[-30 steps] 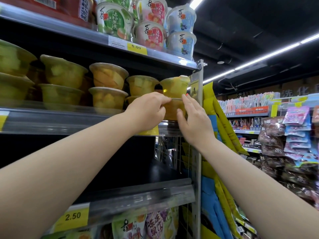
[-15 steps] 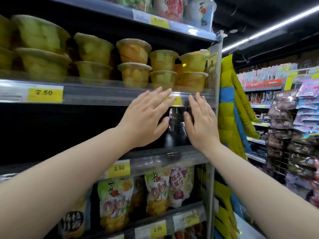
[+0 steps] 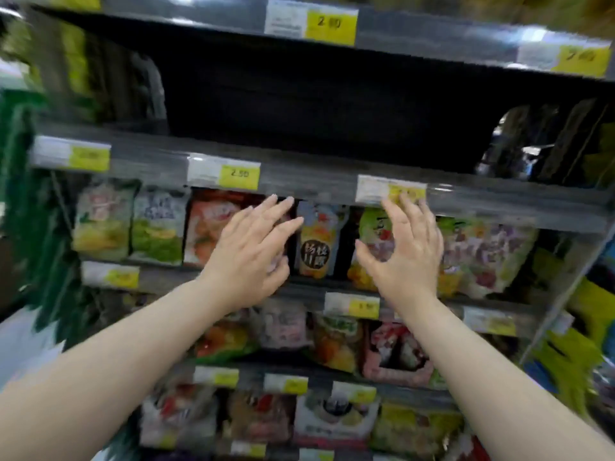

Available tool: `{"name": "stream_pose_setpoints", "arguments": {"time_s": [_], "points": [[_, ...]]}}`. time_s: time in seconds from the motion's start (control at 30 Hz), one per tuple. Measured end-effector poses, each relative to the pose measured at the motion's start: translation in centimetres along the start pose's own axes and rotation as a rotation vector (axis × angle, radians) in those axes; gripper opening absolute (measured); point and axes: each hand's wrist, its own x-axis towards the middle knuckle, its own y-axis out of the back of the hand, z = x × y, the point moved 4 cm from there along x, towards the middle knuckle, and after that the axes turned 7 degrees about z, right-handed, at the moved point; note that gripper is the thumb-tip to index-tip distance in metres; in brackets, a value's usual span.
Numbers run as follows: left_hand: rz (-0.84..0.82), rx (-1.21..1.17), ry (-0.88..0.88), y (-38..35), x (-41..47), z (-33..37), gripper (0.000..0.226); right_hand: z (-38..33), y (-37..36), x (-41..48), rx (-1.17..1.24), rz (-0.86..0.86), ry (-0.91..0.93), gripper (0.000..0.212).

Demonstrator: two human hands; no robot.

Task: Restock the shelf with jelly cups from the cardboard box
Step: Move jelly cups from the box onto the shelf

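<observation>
My left hand and my right hand are both held out in front of the shelving, fingers spread, with nothing in them. They hover level with a row of jelly pouches, below a dark shelf bay that looks bare. The jelly cups and the cardboard box are out of view. The picture is blurred by motion.
Grey shelf rails with yellow price tags run across the view. Lower shelves hold more coloured snack bags. Yellow and blue packs hang at the unit's right end. A green blur fills the left edge.
The view has dropped from the cup shelf to the pouch shelves. Both hands let go of the cup they were setting down, opened, and have come down and away from that shelf.
</observation>
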Motion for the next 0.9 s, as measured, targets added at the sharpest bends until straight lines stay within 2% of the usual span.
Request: {"name": "stream_pose_setpoints", "arguments": {"time_s": [0.13, 0.27, 0.37, 0.47, 0.67, 0.8, 0.9], "points": [[-0.118, 0.031, 0.216, 0.3, -7.2, -1.9, 0.059, -3.7, -3.2, -4.0, 0.087, -0.085, 0.091, 0.064], [-0.353, 0.062, 0.485, 0.2, -15.7, -3.5, 0.067, -7.1, -6.2, -9.6, 0.185, -0.249, 0.111, 0.064], [-0.425, 0.052, 0.660, 1.8, -21.5, -4.1, 0.071, -9.9, -8.5, -13.7, 0.228, -0.444, 0.094, 0.067], [-0.461, 0.060, 0.829, 3.8, -26.7, -4.7, 0.064, -13.1, -10.9, -17.7, 0.260, -0.695, 0.093, 0.070], [-0.653, 0.087, 1.067, 7.0, -37.6, -7.8, 0.073, -19.2, -15.6, -26.3, 0.249, -1.107, 0.163, 0.077], [-0.757, 0.053, 1.146, 6.9, -43.3, -10.7, 0.069, -22.3, -18.2, -31.1, 0.217, -1.295, 0.152, 0.077], [-0.908, 0.017, 1.167, 6.0, -47.4, -13.3, 0.068, -23.6, -20.2, -34.8, 0.142, -1.399, 0.101, 0.078]]}}
